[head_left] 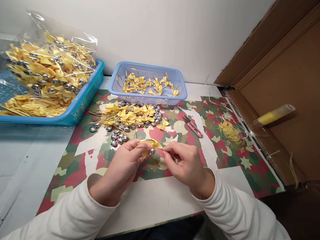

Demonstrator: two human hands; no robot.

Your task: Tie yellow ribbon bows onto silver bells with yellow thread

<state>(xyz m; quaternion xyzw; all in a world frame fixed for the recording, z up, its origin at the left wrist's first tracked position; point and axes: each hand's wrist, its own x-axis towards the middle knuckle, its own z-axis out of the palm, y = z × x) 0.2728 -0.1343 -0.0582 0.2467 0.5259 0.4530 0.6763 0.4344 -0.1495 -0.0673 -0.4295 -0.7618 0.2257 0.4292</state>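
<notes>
Between thumb and fingers, my left hand (127, 163) pinches a yellow ribbon bow (156, 144) with a silver bell (151, 151) hanging under it. My right hand (185, 162) is closed in a pinch just right of the bow, at what looks like a thin thread end; its fingertips hide most of it. Just beyond the hands lies a heap of yellow bows (132, 113) on gold cords. Loose silver bells (119, 137) sit in front of that heap. Pink-handled thread snips (192, 127) rest on the mat to the right.
A blue basket (147, 98) at the back holds bows on cord loops. On the left, a larger blue basket (92, 88) carries a clear bag (53, 63) of bows and bells. Yellow thread scraps (232, 133) lie right, near a cardboard wall (291, 71) with a yellow tube (273, 115).
</notes>
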